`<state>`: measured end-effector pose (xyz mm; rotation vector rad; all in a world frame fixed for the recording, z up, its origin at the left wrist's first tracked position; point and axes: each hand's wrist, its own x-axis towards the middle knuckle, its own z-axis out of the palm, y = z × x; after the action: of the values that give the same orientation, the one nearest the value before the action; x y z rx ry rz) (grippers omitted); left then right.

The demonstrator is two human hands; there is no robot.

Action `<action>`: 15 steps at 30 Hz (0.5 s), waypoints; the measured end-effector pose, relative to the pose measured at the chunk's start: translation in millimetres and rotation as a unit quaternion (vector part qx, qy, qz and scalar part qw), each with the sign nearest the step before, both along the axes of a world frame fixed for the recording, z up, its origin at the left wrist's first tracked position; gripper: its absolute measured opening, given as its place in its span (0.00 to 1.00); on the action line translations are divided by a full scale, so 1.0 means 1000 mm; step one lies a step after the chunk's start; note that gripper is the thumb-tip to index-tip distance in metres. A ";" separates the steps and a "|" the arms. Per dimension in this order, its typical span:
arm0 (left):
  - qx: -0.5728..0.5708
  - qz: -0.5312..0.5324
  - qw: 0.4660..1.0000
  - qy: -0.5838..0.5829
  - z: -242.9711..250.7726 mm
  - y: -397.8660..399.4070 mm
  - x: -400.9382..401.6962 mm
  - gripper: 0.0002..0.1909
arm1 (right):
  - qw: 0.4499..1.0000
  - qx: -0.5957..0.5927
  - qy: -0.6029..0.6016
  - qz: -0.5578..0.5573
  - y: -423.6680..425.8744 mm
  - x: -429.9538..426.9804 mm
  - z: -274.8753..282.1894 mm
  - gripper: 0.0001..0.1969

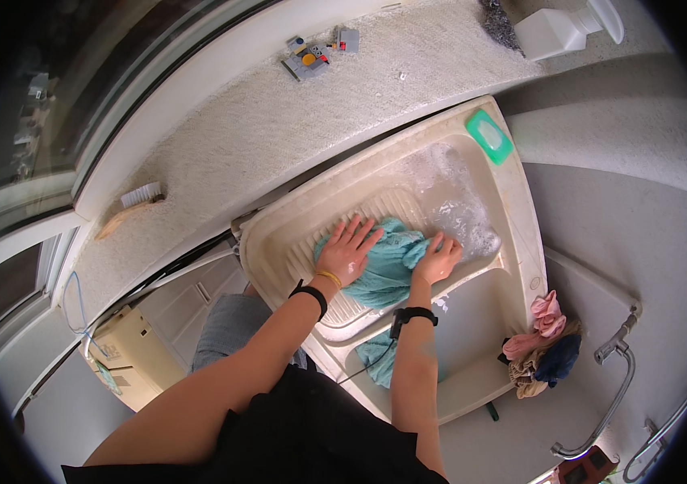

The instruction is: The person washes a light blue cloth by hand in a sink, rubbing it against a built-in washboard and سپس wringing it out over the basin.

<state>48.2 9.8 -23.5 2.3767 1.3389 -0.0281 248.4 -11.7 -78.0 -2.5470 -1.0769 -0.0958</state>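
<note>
A wet turquoise towel (388, 254) lies bunched on the ribbed washboard part of a cream laundry sink (519, 199). My left hand (346, 251) rests on the towel's left side, palm down with the fingers apart, pressing it against the ribs. At the towel's right edge, my right hand (438, 259) grips a bunched fold with its fingers curled. Soapy water (455, 199) with foam fills the basin part beside the washboard. More turquoise cloth (378, 361) hangs in the second basin, partly hidden by my right forearm.
A green soap dish with soap (490, 136) sits on the sink's far corner. Pink, tan and navy cloths (542, 348) hang over the right rim near a metal faucet (621, 375). The ledge holds a scrubbing brush (131, 209), toy brick pieces (313, 57) and a white spray bottle (552, 33).
</note>
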 end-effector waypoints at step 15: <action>-0.024 -0.007 0.999 -0.019 -0.001 0.004 0.001 0.35 | 0.990 -0.003 0.111 0.092 -0.074 -0.126 0.060 0.06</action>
<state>49.1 14.3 -24.2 2.3351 1.2886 -0.0193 122.3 -86.2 -18.1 -2.3810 -1.2152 0.2353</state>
